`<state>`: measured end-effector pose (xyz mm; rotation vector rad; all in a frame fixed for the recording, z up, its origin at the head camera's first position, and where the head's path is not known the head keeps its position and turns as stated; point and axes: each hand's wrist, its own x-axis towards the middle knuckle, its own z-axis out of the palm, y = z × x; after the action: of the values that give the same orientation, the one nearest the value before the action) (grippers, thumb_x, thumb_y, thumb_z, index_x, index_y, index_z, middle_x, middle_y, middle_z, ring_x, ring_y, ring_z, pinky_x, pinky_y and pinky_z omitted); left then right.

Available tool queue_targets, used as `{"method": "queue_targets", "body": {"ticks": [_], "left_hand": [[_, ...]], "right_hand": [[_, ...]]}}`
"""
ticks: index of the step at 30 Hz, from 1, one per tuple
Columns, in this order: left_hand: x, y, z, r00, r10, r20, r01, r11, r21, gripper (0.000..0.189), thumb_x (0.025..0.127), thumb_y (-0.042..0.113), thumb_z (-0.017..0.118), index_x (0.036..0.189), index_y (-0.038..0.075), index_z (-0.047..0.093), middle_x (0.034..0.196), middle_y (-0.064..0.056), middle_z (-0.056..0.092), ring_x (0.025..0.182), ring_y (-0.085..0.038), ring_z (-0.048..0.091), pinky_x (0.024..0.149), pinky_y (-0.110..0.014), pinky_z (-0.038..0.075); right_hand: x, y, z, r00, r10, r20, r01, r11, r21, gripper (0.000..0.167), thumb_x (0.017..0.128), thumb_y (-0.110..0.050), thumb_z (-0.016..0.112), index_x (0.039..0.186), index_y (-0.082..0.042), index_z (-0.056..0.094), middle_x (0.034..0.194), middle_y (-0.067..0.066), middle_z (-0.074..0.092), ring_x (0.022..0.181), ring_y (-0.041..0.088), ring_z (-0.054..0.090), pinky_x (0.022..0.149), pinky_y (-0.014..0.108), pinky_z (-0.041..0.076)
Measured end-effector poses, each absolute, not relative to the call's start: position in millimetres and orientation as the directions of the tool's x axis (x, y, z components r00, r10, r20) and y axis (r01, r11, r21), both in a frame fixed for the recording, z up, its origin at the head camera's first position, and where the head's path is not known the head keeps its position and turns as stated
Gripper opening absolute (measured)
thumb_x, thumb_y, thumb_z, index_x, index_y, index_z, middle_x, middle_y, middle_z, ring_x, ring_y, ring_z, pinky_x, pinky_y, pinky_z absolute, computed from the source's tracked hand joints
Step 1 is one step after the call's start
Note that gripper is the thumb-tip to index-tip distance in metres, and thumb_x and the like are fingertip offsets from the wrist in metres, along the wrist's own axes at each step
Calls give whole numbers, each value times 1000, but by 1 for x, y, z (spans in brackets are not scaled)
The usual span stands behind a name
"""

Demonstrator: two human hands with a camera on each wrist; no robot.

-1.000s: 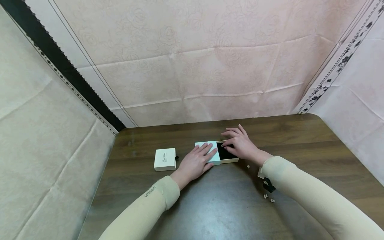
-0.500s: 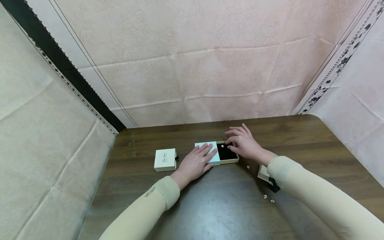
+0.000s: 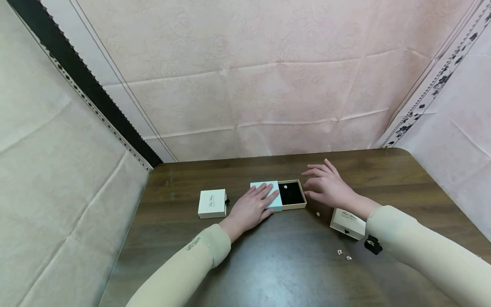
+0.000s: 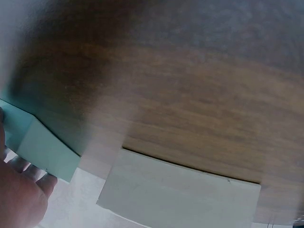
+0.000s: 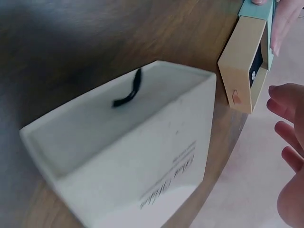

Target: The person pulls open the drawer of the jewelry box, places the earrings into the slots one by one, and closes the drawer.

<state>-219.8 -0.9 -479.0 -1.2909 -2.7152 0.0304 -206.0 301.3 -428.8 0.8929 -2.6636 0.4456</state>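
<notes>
My left hand (image 3: 249,207) rests flat, fingers extended, on the pale blue sleeve (image 3: 277,202) of a small drawer-style jewellery box. The box's cream drawer (image 3: 294,207) is slid out to the right and shows a black lining. On that lining sits one tiny shiny stud (image 3: 285,186), which looks like an earring. My right hand (image 3: 327,187) hovers just beyond the drawer's right end, fingers loosely bent and holding nothing. In the right wrist view its fingertips (image 5: 273,90) are near the drawer front (image 5: 235,88), apart from it.
A white box (image 3: 212,204) with a black tab stands to the left. Another white box (image 3: 347,224) lies under my right wrist, beside a small black object (image 3: 373,244). Tiny shiny pieces lie on the wooden table: one piece (image 3: 318,214) by the drawer, two pieces (image 3: 344,255) nearer me.
My right hand has drawn back rightward out of the drawer, leaving the tiny stud visible on the black lining. The right white box is now more exposed. My left hand has stayed put.
</notes>
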Motion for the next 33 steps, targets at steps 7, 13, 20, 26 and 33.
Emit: {"method": "queue_targets", "body": {"ticks": [7, 13, 20, 26, 33], "left_hand": [[-221, -1, -479, -620, 775, 121, 773, 630, -74, 62, 112, 45, 55, 167, 21, 41, 171, -10, 39, 157, -26, 39, 127, -46, 35], [-221, -1, -478, -615, 779, 121, 778, 625, -71, 61, 112, 45, 55, 167, 21, 41, 170, -10, 40, 157, -26, 39, 127, -46, 35], [-221, -1, -478, -610, 781, 134, 779, 622, -75, 61, 112, 44, 56, 166, 20, 43, 169, -10, 42, 156, -26, 40, 126, -46, 36], [-220, -1, -477, -604, 784, 143, 782, 618, -83, 60, 111, 43, 57, 165, 19, 44, 168, -10, 43, 155, -27, 42, 125, -46, 38], [-220, -1, -477, -604, 784, 145, 782, 618, -84, 60, 112, 43, 56, 165, 19, 44, 168, -11, 43, 155, -27, 42, 125, -46, 37]], "right_hand": [[-191, 315, -428, -753, -563, 340, -636, 756, -157, 12, 82, -11, 90, 90, -14, 81, 124, 14, 75, 135, 44, 56, 122, 74, 19], [-181, 325, -436, -722, -614, 319, -669, 737, -96, 18, 77, -13, 94, 85, -19, 80, 118, 11, 75, 130, 45, 59, 119, 75, 22], [-172, 327, -443, -724, -634, 271, -672, 737, -69, 20, 77, -16, 95, 86, -23, 79, 119, 9, 73, 131, 45, 58, 120, 75, 21], [-167, 324, -445, -730, -637, 248, -667, 742, -60, 21, 76, -18, 96, 88, -23, 79, 121, 10, 73, 133, 45, 57, 122, 75, 18], [-167, 320, -447, -728, -643, 236, -671, 739, -59, 22, 75, -15, 95, 84, -24, 76, 122, 11, 72, 134, 45, 56, 124, 74, 15]]}}
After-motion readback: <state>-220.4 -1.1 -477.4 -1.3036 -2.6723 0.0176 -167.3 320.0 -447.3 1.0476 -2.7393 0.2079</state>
